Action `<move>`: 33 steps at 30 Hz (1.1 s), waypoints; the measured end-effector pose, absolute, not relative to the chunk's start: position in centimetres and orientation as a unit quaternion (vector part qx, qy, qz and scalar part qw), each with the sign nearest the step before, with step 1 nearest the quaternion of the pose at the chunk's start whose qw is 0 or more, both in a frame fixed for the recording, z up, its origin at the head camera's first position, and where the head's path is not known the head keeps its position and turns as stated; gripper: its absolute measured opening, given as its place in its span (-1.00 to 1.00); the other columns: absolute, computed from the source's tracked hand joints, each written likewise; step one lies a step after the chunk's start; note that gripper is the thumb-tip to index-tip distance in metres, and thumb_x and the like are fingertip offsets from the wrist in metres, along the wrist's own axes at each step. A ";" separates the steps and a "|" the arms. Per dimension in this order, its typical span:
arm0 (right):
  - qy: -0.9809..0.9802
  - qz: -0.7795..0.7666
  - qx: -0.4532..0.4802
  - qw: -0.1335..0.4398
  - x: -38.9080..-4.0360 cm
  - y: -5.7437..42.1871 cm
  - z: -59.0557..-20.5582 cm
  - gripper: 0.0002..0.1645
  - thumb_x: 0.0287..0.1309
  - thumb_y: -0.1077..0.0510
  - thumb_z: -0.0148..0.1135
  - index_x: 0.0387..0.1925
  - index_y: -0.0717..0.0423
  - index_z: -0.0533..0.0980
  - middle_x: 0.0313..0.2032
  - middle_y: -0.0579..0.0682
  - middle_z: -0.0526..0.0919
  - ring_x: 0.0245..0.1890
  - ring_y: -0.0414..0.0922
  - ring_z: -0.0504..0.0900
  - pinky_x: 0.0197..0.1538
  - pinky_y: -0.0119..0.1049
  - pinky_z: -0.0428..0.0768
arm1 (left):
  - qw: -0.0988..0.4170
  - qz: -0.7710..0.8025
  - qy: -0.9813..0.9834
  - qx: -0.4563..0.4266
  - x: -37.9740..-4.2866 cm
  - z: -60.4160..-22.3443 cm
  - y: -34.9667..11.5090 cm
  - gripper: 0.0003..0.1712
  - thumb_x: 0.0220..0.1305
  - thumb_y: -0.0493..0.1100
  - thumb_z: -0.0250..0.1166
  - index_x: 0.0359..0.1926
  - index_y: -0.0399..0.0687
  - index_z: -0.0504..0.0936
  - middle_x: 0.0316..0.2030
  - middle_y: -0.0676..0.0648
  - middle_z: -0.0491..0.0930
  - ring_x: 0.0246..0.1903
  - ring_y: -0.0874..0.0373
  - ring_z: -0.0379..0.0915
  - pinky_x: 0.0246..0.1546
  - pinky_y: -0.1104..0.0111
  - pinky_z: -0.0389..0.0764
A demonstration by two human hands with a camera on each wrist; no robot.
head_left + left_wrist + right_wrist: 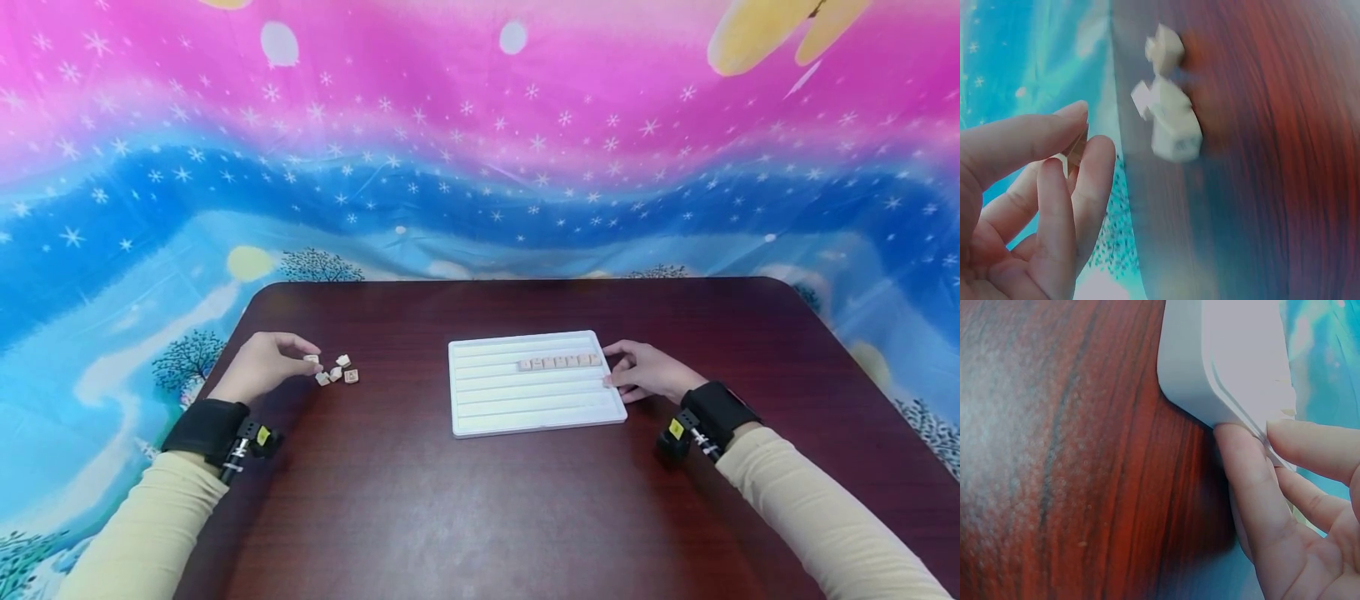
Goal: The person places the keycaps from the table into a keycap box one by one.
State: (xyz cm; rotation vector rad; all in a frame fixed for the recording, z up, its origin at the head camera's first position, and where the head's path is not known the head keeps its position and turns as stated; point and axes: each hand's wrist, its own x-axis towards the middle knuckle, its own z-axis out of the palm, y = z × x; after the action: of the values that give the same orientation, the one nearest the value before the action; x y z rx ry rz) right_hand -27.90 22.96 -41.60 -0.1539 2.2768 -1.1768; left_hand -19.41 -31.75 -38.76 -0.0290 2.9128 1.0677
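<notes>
Between thumb and fingertips, my left hand [264,367] pinches a small wooden letter cube [311,358], mostly covered by the fingers in the left wrist view [1075,150]. Just right of it, several loose pale cubes [351,377] lie in a small cluster on the table. A white ridged tray [487,404] lies at the middle of the table. One row of cubes [558,362] stands side by side along a groove, reaching the tray's right side. My right hand [641,371] holds the tray's right edge, thumb on the rim and fingers against the side wall.
The dark red-brown wooden table [525,508] has a rounded far edge, with a colourful printed cloth [465,183] hanging behind it. Each wrist wears a black strap [206,429] with a small camera.
</notes>
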 end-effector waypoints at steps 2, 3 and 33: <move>0.850 -0.441 -0.057 0.283 -27.9 22.9 -41.6 -0.16 0.36 0.25 0.32 0.48 0.41 0.11 -0.19 0.18 0.52 -0.37 -0.04 0.61 -0.23 -0.20 0.72 | 0.023 0.352 0.936 -0.009 -19.5 -38.7 -31.3 -0.67 0.28 -0.18 0.45 -0.03 -0.33 0.74 -0.09 -0.26 0.69 -0.13 -0.12 0.57 -0.15 0.12 0.50; 0.850 -0.441 -0.057 0.282 -27.8 22.9 -41.6 -0.16 0.36 0.25 0.32 0.48 0.40 0.12 -0.19 0.18 0.52 -0.37 -0.04 0.61 -0.23 -0.20 0.72 | 0.025 0.353 0.935 -0.010 -19.6 -38.7 -31.1 -0.67 0.28 -0.18 0.45 -0.03 -0.33 0.74 -0.07 -0.27 0.68 -0.12 -0.12 0.56 -0.15 0.12 0.50; 0.850 -0.441 -0.061 0.281 -28.0 23.1 -41.7 -0.17 0.36 0.25 0.32 0.48 0.40 0.12 -0.20 0.21 0.53 -0.37 -0.03 0.61 -0.23 -0.22 0.72 | 0.086 0.483 0.871 0.021 -23.6 -38.1 -22.5 -0.64 0.28 -0.30 0.43 0.07 -0.35 0.65 -0.10 -0.22 0.70 -0.05 -0.08 0.58 0.05 -0.01 0.51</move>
State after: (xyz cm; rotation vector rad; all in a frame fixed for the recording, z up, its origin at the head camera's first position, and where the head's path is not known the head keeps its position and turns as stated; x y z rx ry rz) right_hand -28.04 23.13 -41.70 -0.1645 2.2788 -1.1824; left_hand -23.65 -22.51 -38.10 0.0625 2.5955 1.4400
